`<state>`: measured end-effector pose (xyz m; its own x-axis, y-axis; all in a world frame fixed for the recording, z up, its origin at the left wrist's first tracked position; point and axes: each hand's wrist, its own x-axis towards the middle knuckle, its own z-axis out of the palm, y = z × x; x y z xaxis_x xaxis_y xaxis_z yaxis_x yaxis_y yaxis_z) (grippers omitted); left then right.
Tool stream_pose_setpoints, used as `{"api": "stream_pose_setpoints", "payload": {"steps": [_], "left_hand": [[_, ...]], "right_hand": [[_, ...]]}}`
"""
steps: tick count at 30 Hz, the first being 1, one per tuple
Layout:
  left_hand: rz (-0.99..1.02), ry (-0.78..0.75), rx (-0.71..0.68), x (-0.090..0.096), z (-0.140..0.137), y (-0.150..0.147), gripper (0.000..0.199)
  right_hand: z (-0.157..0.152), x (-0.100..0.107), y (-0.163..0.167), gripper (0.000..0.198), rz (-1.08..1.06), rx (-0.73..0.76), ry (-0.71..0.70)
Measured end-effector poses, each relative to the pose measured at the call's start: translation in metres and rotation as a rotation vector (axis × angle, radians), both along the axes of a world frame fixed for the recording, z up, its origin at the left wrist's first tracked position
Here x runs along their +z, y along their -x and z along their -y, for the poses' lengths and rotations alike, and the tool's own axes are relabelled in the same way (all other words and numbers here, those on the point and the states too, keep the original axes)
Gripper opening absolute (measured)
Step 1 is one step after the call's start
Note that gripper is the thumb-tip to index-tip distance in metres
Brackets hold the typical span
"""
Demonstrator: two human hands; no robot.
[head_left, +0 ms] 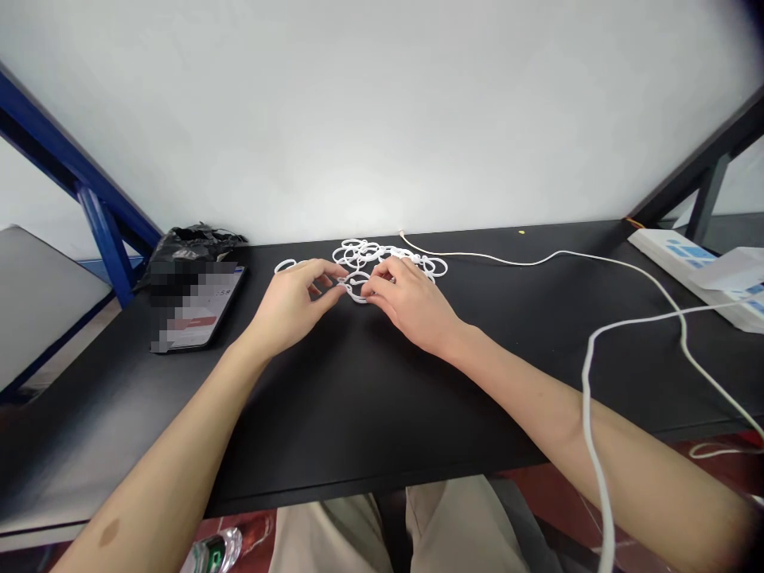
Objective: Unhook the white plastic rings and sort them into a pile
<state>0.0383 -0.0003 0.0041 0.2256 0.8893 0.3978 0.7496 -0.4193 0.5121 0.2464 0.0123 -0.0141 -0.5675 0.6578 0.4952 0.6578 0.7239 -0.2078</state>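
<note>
Both hands meet at the middle of the black worktop (358, 398). The left hand (292, 306) and the right hand (411, 306) each pinch the same white ring (358, 288) between thumb and fingertips, one from either side, with the other fingers loosely curled. At twelve o'clock from that ring, touching it, lies a heap of more white rings (382, 256), overlapping one another; one loose ring (285, 266) sits at ten o'clock of the left hand. A phone (200, 310) lies at nine o'clock, with a black bag (191, 239) behind it. A white cable (597, 267) trails off towards three o'clock. The rings look thin and slippery, so a pinch could slip, and any tug might drag the tangled heap along or snag the cable.
</note>
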Motion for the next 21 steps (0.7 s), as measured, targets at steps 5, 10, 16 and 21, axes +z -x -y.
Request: {"api": "stream_pose_setpoints", "payload": {"steps": [5, 10, 16, 21], "left_hand": [[-0.007, 0.054, 0.005, 0.0031, -0.0004, 0.0003, 0.021], [0.010, 0.077, 0.052, 0.0011, -0.0025, 0.0026, 0.020], [0.000, -0.066, 0.014, -0.0007, 0.0024, -0.0014, 0.015], [-0.054, -0.159, -0.071, -0.0042, 0.0043, -0.0046, 0.019]], "right_hand": [[0.0025, 0.0031, -0.0005, 0.016, -0.018, 0.004, 0.009], [0.0023, 0.0031, -0.0013, 0.018, -0.019, -0.010, 0.006], [0.0026, -0.0032, -0.0002, 0.048, -0.095, 0.024, 0.041], [0.0024, -0.0042, -0.0003, 0.046, -0.089, -0.003, 0.134]]}}
